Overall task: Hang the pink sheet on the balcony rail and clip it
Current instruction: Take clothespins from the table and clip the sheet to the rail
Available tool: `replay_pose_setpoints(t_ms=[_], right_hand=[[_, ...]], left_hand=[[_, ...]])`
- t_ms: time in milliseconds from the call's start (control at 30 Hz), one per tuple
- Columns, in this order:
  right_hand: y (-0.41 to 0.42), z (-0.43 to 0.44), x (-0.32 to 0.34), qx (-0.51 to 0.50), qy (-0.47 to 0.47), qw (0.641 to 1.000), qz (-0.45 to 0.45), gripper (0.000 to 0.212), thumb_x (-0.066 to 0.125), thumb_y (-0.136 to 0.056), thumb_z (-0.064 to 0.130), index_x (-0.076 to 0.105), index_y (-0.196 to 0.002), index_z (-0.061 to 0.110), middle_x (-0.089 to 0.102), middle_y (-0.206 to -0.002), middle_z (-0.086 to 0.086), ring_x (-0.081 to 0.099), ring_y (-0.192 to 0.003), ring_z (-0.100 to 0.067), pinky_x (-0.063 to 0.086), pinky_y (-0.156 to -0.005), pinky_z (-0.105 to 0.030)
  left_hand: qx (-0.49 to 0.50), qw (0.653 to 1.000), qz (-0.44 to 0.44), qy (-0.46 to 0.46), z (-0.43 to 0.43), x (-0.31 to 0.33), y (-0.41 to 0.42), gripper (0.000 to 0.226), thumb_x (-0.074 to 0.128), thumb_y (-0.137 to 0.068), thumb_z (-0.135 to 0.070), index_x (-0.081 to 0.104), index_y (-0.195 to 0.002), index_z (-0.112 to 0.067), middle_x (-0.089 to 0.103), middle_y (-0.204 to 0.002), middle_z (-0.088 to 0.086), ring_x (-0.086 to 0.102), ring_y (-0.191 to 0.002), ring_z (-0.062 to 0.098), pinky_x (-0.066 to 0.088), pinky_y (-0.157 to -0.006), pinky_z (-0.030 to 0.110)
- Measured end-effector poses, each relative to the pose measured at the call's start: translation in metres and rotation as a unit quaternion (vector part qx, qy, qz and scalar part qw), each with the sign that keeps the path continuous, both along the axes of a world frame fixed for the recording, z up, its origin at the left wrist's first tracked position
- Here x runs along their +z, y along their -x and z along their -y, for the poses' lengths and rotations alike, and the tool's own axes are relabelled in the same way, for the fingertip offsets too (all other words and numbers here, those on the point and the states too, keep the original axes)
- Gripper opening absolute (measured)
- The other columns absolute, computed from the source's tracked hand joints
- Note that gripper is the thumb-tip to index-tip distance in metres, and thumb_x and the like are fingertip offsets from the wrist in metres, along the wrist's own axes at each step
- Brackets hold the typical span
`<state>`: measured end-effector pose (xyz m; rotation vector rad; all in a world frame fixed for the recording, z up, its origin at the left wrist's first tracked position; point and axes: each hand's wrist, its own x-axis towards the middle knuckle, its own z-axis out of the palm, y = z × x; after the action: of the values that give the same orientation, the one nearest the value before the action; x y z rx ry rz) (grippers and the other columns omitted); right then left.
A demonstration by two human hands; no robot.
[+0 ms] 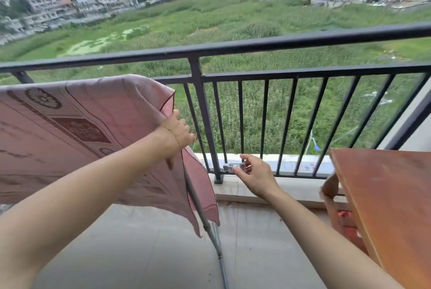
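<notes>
Forearms [70,207] are extending forward: left hand [177,132] is gripping the pink sheet [81,125], already draping at the balcony rail [256,43]; right hand [256,174] is pinching a metal clip [233,167]; clipping is pending.

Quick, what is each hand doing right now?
Left hand: grips the edge of the pink sheet.
Right hand: pinches a metal clip.

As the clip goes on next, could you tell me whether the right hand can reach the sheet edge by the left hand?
Probably yes: the right hand, pinching the metal clip, has nothing between it and the pink sheet gripped by the left hand.
</notes>
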<state>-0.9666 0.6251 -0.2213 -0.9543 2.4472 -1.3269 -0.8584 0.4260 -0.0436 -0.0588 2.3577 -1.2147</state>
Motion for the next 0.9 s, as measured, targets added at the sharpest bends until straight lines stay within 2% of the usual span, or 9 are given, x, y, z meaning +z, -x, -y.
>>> replay_pose_setpoints(t_ms=[67,133,233,400,500,567,700,767,900], right_hand=[[0.000,0.000,0.000,0.004,-0.003,1.000,-0.002,0.055,0.073,-0.084,0.043,0.059,-0.131,0.018,0.062,-0.091,0.010,0.062,-0.077,-0.004,0.051,-0.079,-0.024],[0.000,0.001,0.002,0.004,-0.006,1.000,-0.003,0.055,0.072,-0.084,0.044,0.059,-0.131,0.018,0.063,-0.094,0.007,0.062,-0.080,-0.008,0.053,-0.084,-0.028],[0.001,0.005,0.006,0.008,-0.006,1.000,-0.007,0.055,0.073,-0.084,0.043,0.059,-0.131,0.018,0.062,-0.097,0.006,0.062,-0.079,-0.006,0.052,-0.084,-0.027],[0.003,0.015,0.016,0.031,0.006,0.999,0.023,0.058,0.081,-0.079,0.035,0.062,-0.129,0.015,0.067,-0.098,0.004,0.066,-0.084,-0.008,0.055,-0.087,-0.028],[0.002,0.021,0.018,0.027,0.037,0.996,0.080,0.048,0.087,-0.073,0.031,0.073,-0.115,0.016,0.072,-0.089,0.009,0.068,-0.080,-0.004,0.057,-0.083,-0.022],[-0.001,0.024,0.019,0.034,0.056,0.994,0.092,0.039,0.089,-0.070,0.031,0.077,-0.105,0.018,0.073,-0.083,0.011,0.066,-0.073,0.000,0.055,-0.074,-0.018],[-0.013,0.030,0.025,0.054,0.139,0.982,0.112,0.023,0.090,-0.069,0.024,0.077,-0.088,0.026,0.074,-0.074,0.009,0.069,-0.070,-0.002,0.059,-0.073,-0.024],[-0.018,0.036,0.033,0.051,0.174,0.977,0.109,0.019,0.089,-0.070,0.024,0.074,-0.079,0.030,0.071,-0.066,0.013,0.066,-0.063,0.001,0.056,-0.065,-0.017],[-0.025,0.053,0.047,0.048,0.220,0.967,0.118,0.018,0.090,-0.069,0.020,0.073,-0.072,0.026,0.070,-0.061,0.013,0.063,-0.059,0.002,0.050,-0.061,-0.013]], left_hand=[[-0.006,1.000,0.025,0.000,-0.003,0.000,-0.002,0.072,0.078,-0.061,-0.064,0.058,-0.118,-0.025,0.055,-0.118,-0.002,0.049,-0.110,0.021,0.032,-0.094,0.040],[-0.052,0.999,-0.002,-0.016,-0.001,-0.003,-0.007,0.025,0.065,-0.086,-0.028,0.065,-0.110,-0.021,0.057,-0.116,-0.003,0.049,-0.107,0.020,0.037,-0.091,0.036],[-0.040,0.998,-0.032,-0.048,0.003,-0.004,-0.004,0.023,0.051,-0.091,-0.006,0.066,-0.102,-0.019,0.060,-0.114,-0.003,0.051,-0.107,0.022,0.041,-0.089,0.034],[0.057,0.990,-0.023,-0.124,0.002,0.003,0.012,0.014,0.063,-0.082,-0.011,0.056,-0.072,-0.018,0.066,-0.098,-0.002,0.059,-0.090,0.023,0.048,-0.085,0.034],[0.107,0.976,-0.025,-0.186,0.005,0.005,0.014,0.010,0.065,-0.081,-0.028,0.070,-0.085,-0.020,0.068,-0.088,-0.004,0.063,-0.085,0.022,0.048,-0.084,0.034],[0.144,0.964,-0.026,-0.223,0.003,0.006,0.017,0.009,0.063,-0.081,-0.026,0.070,-0.083,-0.022,0.065,-0.080,-0.006,0.062,-0.081,0.021,0.049,-0.080,0.034],[0.127,0.967,-0.045,-0.214,-0.001,0.013,0.029,0.010,0.065,-0.082,-0.024,0.071,-0.090,-0.026,0.063,-0.082,-0.011,0.060,-0.078,0.017,0.055,-0.076,0.034],[0.117,0.972,-0.048,-0.198,-0.001,0.016,0.033,0.011,0.070,-0.081,-0.027,0.072,-0.091,-0.029,0.061,-0.079,-0.012,0.057,-0.070,0.015,0.057,-0.067,0.032],[0.121,0.973,-0.040,-0.191,0.000,0.018,0.037,0.011,0.075,-0.077,-0.030,0.073,-0.087,-0.032,0.055,-0.068,-0.016,0.048,-0.055,0.007,0.044,-0.048,0.022]])
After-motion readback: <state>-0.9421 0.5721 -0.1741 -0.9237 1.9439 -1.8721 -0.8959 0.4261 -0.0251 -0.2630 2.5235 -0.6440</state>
